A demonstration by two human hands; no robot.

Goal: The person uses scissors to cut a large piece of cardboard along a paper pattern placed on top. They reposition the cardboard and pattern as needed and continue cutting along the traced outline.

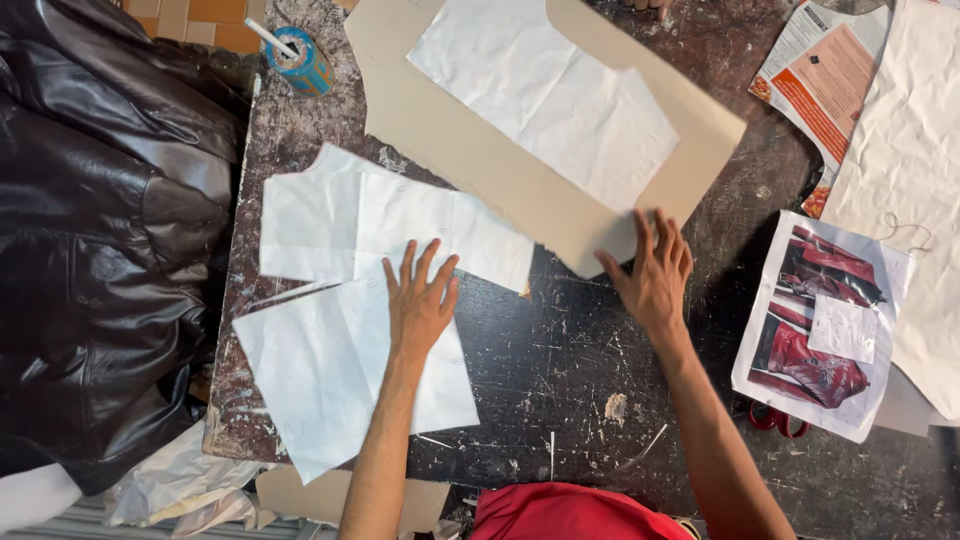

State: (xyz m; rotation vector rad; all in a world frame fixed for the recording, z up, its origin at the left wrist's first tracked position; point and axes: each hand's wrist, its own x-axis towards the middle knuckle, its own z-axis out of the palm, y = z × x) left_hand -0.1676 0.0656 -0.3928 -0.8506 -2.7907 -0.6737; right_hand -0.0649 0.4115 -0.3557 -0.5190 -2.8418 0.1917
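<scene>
Two white paper pattern pieces lay on the left part of the dark, scratched tabletop (560,350): a lower piece (330,380) near the front edge and an upper piece (350,220) just behind it, the two overlapping slightly. The left hand (420,300) rested flat, fingers spread and grasping nothing, across the place where the pieces met. The right hand (655,270), likewise open and flat, pressed on the near corner of a tan card sheet (480,150), which lay slantwise across the middle of the tabletop. A third white pattern piece (550,95) lay on the card. To the right sat a printed photo sheet (820,330) of red jackets, with red scissor handles (775,420) showing under its lower edge; behind it, an orange leaflet (825,85) and a large cream sheet (915,190). A blue pot (302,62) holding a white stick stood at the far left corner. A dark leather jacket (100,230) hung off the left side.
</scene>
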